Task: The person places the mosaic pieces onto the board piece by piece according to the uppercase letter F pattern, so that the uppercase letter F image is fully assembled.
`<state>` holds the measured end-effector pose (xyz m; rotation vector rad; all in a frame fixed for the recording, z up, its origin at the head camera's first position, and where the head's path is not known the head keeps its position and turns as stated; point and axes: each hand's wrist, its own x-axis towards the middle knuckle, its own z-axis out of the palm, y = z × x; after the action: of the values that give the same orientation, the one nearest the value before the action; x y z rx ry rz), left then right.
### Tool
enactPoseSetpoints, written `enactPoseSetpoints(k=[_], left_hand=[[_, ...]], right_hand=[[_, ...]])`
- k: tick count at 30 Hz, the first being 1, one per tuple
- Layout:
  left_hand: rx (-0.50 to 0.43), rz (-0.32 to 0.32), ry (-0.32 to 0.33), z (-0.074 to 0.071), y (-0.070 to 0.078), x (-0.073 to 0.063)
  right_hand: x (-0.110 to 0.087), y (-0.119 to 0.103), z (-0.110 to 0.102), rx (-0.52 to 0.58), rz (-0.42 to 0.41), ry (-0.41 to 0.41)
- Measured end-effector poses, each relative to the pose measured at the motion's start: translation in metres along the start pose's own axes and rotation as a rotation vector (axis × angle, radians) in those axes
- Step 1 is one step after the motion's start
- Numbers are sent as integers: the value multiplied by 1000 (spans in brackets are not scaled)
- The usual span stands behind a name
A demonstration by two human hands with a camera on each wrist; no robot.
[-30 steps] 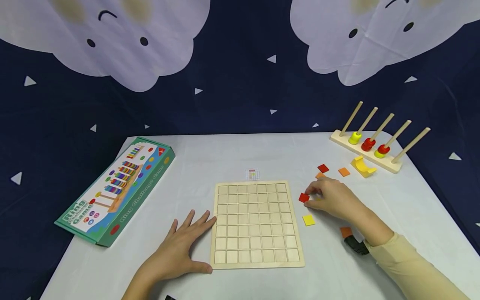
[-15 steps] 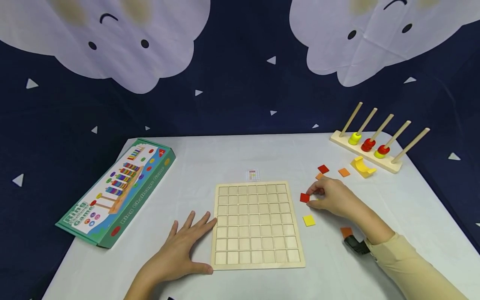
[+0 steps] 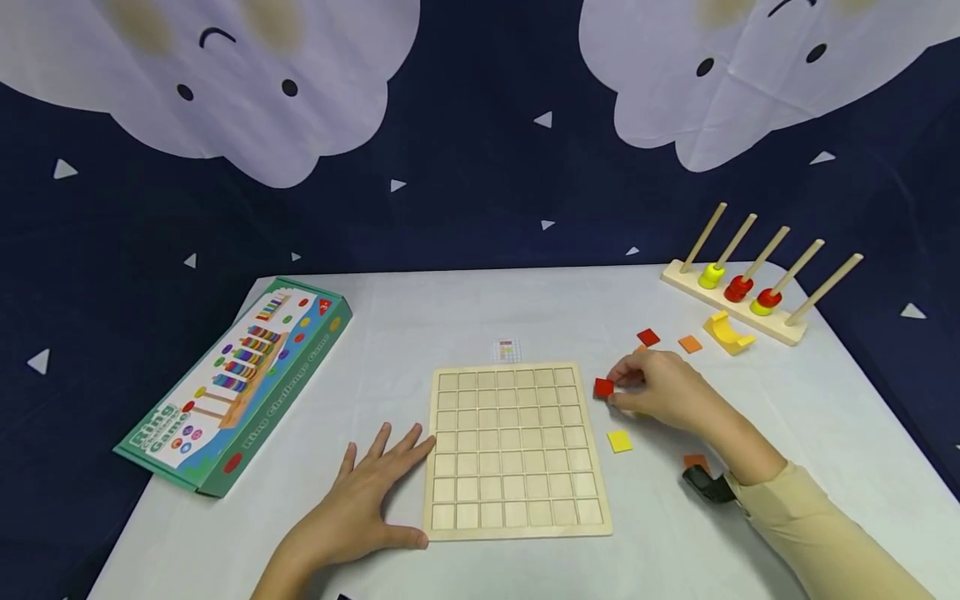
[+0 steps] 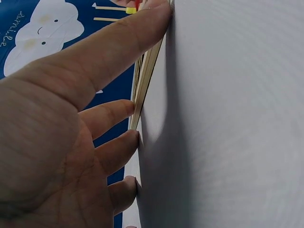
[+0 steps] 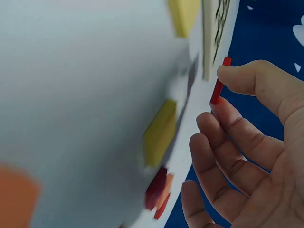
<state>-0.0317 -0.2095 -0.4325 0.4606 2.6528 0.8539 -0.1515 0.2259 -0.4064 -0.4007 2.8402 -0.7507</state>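
A wooden grid board point(image 3: 517, 454) with rows of square recesses lies on the table. My left hand point(image 3: 356, 504) rests at its left edge, fingers spread, with thumb and fingertips against the side; the left wrist view shows them along the board's edge point(image 4: 148, 71). Right of the board, my right hand point(image 3: 663, 387) pinches a red square tile point(image 3: 603, 388) between thumb and index finger. The right wrist view shows this red tile point(image 5: 220, 80) held edge-on, the other fingers loosely curled. A yellow tile point(image 3: 619, 441) lies nearby; another yellow tile point(image 5: 160, 133) is hidden under the hand in the head view.
Beyond the right hand lie a red tile point(image 3: 648, 337), an orange tile point(image 3: 690, 344) and a curved yellow piece point(image 3: 727, 333). A peg rack point(image 3: 733, 302) with rings stands behind. A small printed card point(image 3: 506, 350) lies above the board; a green game box point(image 3: 232, 387) is at left.
My right hand has shifted the pinched red tile slightly left and away from me, closer to the board's upper right side. My left hand stays in place.
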Motion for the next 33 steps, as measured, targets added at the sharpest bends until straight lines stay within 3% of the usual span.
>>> enactPoseSetpoints(k=[15,33], left_hand=[[13,-5,10,-1,1,1],[17,-13,8,2,1,0]], right_hand=[[21,-50,19,21,-152,-19],[48,-101,50,90,-236,-107]])
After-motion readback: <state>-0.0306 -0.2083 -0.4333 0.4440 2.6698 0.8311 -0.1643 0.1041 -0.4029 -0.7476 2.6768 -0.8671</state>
